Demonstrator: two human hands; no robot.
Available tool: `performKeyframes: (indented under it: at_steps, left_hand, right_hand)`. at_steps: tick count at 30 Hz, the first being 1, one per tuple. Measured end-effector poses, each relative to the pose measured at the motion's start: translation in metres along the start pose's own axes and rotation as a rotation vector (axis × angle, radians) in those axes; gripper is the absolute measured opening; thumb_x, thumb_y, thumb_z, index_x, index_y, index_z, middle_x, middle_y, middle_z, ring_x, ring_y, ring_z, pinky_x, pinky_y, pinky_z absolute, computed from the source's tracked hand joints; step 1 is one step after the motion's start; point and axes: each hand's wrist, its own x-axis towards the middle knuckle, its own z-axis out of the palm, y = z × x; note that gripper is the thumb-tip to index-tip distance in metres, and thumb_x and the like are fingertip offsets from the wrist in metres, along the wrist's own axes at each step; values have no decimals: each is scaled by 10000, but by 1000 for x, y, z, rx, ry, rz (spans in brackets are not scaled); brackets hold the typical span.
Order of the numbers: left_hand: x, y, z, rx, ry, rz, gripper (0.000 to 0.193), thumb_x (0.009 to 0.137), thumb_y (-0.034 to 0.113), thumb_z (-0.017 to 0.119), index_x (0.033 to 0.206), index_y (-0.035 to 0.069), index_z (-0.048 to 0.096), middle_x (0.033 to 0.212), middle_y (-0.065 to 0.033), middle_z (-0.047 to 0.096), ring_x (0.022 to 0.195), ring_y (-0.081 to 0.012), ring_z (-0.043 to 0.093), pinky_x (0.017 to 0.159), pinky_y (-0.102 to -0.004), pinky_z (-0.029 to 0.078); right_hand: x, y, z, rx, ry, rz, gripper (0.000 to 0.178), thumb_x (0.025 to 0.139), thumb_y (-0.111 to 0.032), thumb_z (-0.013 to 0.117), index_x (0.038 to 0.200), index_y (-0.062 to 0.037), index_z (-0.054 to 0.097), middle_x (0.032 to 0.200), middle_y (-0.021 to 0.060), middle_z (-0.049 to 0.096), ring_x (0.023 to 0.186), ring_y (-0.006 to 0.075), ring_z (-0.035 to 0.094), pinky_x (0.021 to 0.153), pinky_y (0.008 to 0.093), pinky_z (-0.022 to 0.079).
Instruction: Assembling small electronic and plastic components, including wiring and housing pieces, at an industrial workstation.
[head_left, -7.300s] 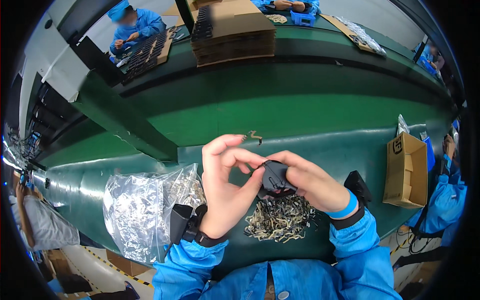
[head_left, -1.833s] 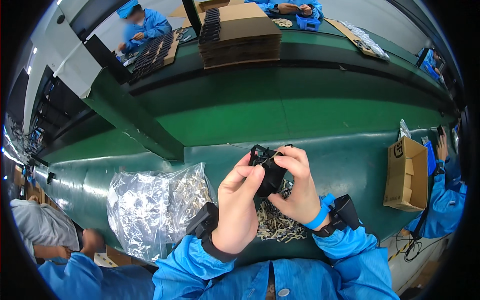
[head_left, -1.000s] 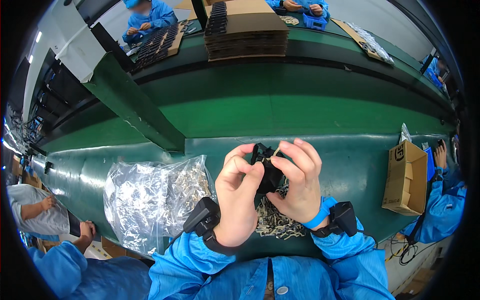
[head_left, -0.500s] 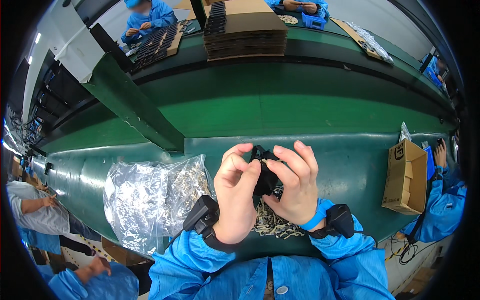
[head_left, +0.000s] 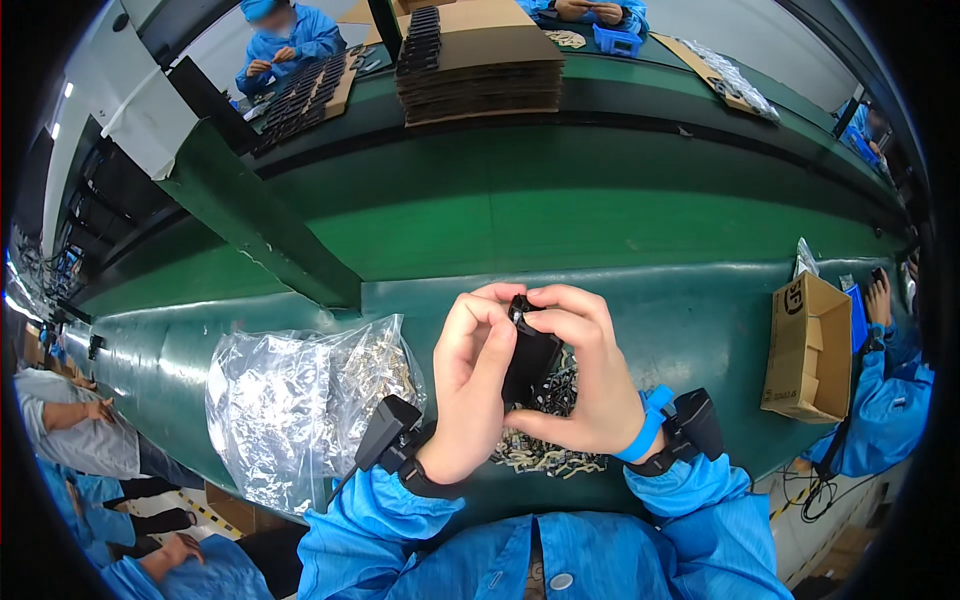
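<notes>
Between my two hands is a black plastic part [head_left: 532, 368], held upright above the bench. My left hand [head_left: 472, 375] grips its left side, thumb along the edge. The fingers of my right hand [head_left: 585, 375] close round its top and right side, with the thumb low near its bottom end. Something small and shiny shows at the top of the part, by the fingertips; its kind is too small to tell. Beneath my hands lies a loose pile of small metal pieces [head_left: 545, 460], silvery and brass-coloured, partly covered by my hands.
Left of my hands lies a clear plastic bag [head_left: 270, 400] of small metal pieces. An open cardboard box [head_left: 810, 350] stands at the right. A green post [head_left: 260, 220] rises at the left. Beyond the green divider sit stacked cardboard sheets [head_left: 480, 85] and co-workers; others flank me.
My fingers have closed in round the top of the black part, and its top end is turned differently. The right thumb has moved left under it. The view has shifted slightly.
</notes>
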Motion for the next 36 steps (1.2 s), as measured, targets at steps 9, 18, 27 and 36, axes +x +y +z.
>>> performKeyframes:
  at_steps: [9,18,27,36]
  left_hand:
    - [-1,-7,1,95,-93,104,67,962,94,523,930,38,502,1196,-84,463,974,-104,490,889,-257,406]
    - [3,-10,0,263,-113,208,103,977,134,507,934,42,486,1210,-105,478,1175,-200,489,988,-335,359]
    - [-3,-5,-1,174,-37,6,58,912,66,607,885,33,567,1183,-97,495,1161,-206,473,999,-337,356]
    - [0,-6,-1,64,-75,42,52,932,80,599,915,34,579,1192,-89,490,1149,-164,465,988,-318,363]
  right_hand:
    - [-4,2,-10,471,101,329,222,952,-88,548,1148,15,561,1163,141,572,1081,215,586,917,324,481]
    - [-2,2,-18,586,66,383,169,934,-54,572,1090,9,569,1163,95,488,1057,164,558,917,298,469]
    - [1,4,-17,579,27,382,188,852,47,627,1022,3,561,1154,100,451,1058,177,548,947,314,486]
    - [2,7,-21,495,-15,309,191,820,28,670,980,-9,573,1129,107,467,1027,180,559,911,315,503]
